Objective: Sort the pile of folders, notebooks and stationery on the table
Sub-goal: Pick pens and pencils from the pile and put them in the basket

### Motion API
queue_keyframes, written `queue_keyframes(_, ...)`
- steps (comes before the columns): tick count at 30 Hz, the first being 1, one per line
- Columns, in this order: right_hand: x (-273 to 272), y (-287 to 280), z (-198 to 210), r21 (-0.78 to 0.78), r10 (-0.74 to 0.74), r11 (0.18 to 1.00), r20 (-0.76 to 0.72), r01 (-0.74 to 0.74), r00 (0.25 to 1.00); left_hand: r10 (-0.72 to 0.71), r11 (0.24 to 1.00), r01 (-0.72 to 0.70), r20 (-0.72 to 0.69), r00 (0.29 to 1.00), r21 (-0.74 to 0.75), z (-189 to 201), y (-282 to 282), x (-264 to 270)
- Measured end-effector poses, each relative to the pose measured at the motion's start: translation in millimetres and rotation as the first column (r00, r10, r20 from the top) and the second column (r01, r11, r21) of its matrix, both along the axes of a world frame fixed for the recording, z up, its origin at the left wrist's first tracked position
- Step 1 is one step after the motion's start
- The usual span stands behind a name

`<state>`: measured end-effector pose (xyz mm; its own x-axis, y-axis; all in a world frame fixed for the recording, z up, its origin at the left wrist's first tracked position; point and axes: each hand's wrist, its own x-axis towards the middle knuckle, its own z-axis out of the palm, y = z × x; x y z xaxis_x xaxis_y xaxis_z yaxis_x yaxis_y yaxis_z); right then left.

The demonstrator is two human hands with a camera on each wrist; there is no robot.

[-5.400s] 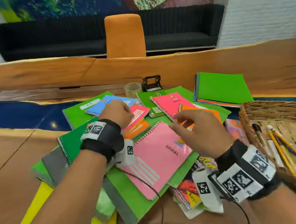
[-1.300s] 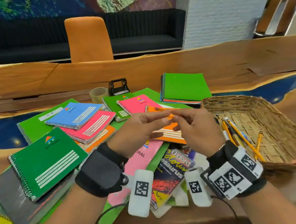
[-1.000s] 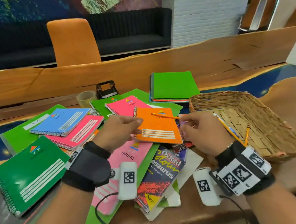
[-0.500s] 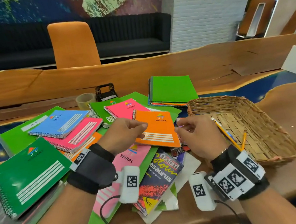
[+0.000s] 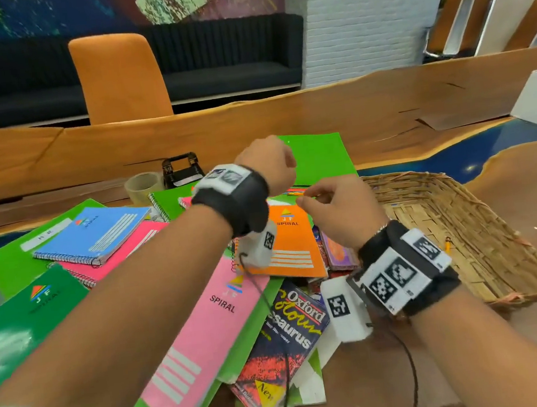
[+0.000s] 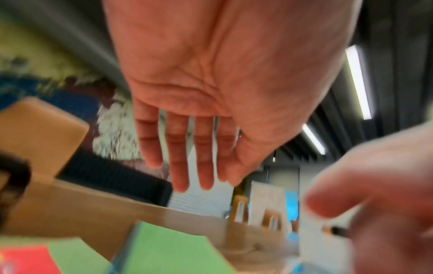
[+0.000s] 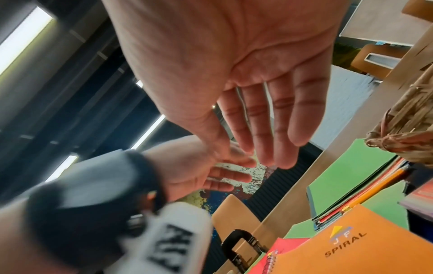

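- Wooden table (image 5: 285,122) with blue inlay; orange chair (image 5: 119,78), dark sofa and white brick wall behind.
- Notebook pile (image 5: 202,276) at centre, wicker basket (image 5: 483,247) on its right.
- Since 0.5 s ago, left hand (image 5: 268,165) has lifted off the orange notebook (image 5: 293,244).
- Wrist views alone show both palms, left and right hand (image 5: 339,210), fingers straight and empty; pencil (image 7: 374,187) beside green folder (image 7: 356,166).

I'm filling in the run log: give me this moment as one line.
left hand: open, empty, raised | right hand: open, empty | pencil: beside orange notebook | basket: right
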<state>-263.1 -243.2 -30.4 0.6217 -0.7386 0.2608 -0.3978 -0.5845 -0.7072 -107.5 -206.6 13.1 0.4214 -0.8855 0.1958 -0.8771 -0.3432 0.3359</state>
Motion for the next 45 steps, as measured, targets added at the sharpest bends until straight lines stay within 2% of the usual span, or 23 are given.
queue_keyframes(2,5,-6,-1,0.017,-0.016,1.0,-0.003,0.016,1.0,0.027,0.99,-0.056,0.216,0.976,0.131,-6,-30,14)
queue_keyframes(4,2,-11,-7,0.064,-0.037,0.997,0.044,0.034,0.998,0.019,0.971,-0.083,0.276,0.961,0.222,-17,-55,32)
queue_keyframes(9,-10,-17,-27,0.19,-0.097,0.98,0.165,0.065,0.982,-0.025,0.923,-0.055,0.202,0.979,0.38,-56,-107,58)
queue_keyframes(15,-16,-17,-28,0.162,-0.102,0.984,0.185,0.072,0.977,-0.12,0.895,-0.004,0.251,0.96,0.445,-83,-159,61)
queue_keyframes(21,-14,-24,-19,0.203,-0.11,0.977,0.187,0.071,0.976,-0.238,0.772,0.031,0.243,0.94,0.635,-109,-197,65)
queue_keyframes(23,-15,-30,-18,0.209,-0.128,0.974,0.178,0.09,0.976,-0.259,0.755,0.041,0.24,0.936,0.655,-111,-198,61)
queue_keyframes(26,-17,-38,-19,0.226,-0.152,0.968,0.19,0.107,0.97,-0.3,0.787,0.108,0.223,0.928,0.608,-106,-187,52)
queue_keyframes(30,-16,-39,-19,0.286,-0.151,0.955,0.219,0.084,0.964,-0.197,0.891,0.103,0.171,0.965,0.443,-88,-167,46)
queue_keyframes(34,-9,-36,-22,0.409,-0.157,0.911,0.249,0.043,0.956,-0.087,0.969,0.079,0.024,0.996,0.235,-53,-136,38)
queue_keyframes(37,-5,-30,-22,0.47,-0.168,0.882,0.272,0.022,0.948,-0.004,0.998,0.012,-0.141,0.99,0.056,-42,-100,36)
queue_keyframes(39,-4,-25,-19,0.466,-0.175,0.884,0.294,0.019,0.94,0.032,0.996,-0.056,-0.321,0.947,-0.066,-42,-72,32)
queue_keyframes(41,-4,-20,-15,0.438,-0.182,0.899,0.323,0.024,0.929,-0.009,0.984,-0.075,-0.473,0.881,-0.159,-42,-43,18)
queue_keyframes(45,-4,1,-12,0.373,-0.195,0.926,0.344,0.057,0.918,-0.152,0.955,-0.047,-0.615,0.774,-0.294,-41,21,-26)
